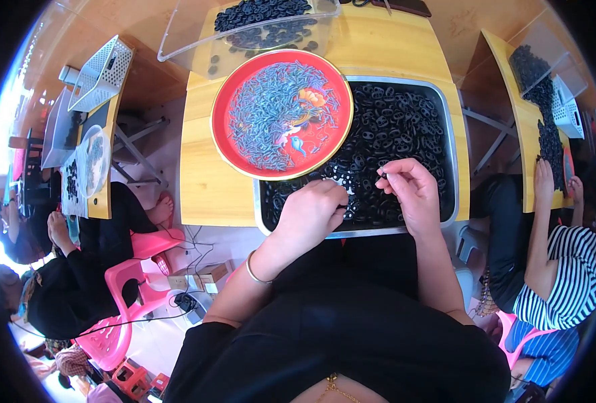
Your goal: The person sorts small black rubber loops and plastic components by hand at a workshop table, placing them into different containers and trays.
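My left hand (315, 209) is curled closed over the near part of a metal tray (450, 134). What its fingers hold, if anything, is hidden. To its right, my right hand (415, 196) pinches a small dark piece (382, 174) between thumb and forefinger, too small to name exactly. Beneath both hands the metal tray holds a heap of black oval parts (405, 121) with holes in them. A few small white bits show beside my left fingers. Overlapping the tray's far left corner, a red round tray (219, 134) carries many small grey-blue screw-like pins (261, 111).
A clear plastic bin (177, 40) with black parts stands at the far side of the yellow table (201, 168). Co-workers sit at tables on the left and right. A pink chair (127, 282) and cables lie left of me.
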`<state>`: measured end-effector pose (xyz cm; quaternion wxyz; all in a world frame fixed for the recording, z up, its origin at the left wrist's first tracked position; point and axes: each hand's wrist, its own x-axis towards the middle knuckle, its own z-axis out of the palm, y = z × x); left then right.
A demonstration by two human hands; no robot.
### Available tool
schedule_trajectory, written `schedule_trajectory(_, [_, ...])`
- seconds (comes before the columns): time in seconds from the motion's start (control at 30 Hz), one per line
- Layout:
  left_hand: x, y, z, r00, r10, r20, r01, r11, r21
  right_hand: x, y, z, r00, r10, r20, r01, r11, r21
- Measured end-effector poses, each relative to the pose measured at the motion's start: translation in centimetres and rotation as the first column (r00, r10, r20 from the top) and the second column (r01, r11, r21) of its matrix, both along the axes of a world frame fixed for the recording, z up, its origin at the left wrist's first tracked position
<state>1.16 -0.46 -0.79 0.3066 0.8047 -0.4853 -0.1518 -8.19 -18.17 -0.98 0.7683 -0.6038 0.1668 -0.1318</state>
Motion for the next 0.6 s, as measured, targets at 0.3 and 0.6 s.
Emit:
schedule_trajectory(0.3, [-0.1, 1.5, 0.1, 0.378, -0.162, -0.911, -0.401, 0.859, -0.319, 0.4, 1.0, 0.9, 0.99, 0.127, 0.062, -0.128, 0.992, 0.014])
schedule_trajectory(0.6, [-0.4, 2.1, 0.6, 0.324, -0.188, -0.927, -0.537, 0.771, -0.344, 1.1, 2.9, 1.9, 0.986, 0.166, 0.0, -0.166, 0.985, -0.037])
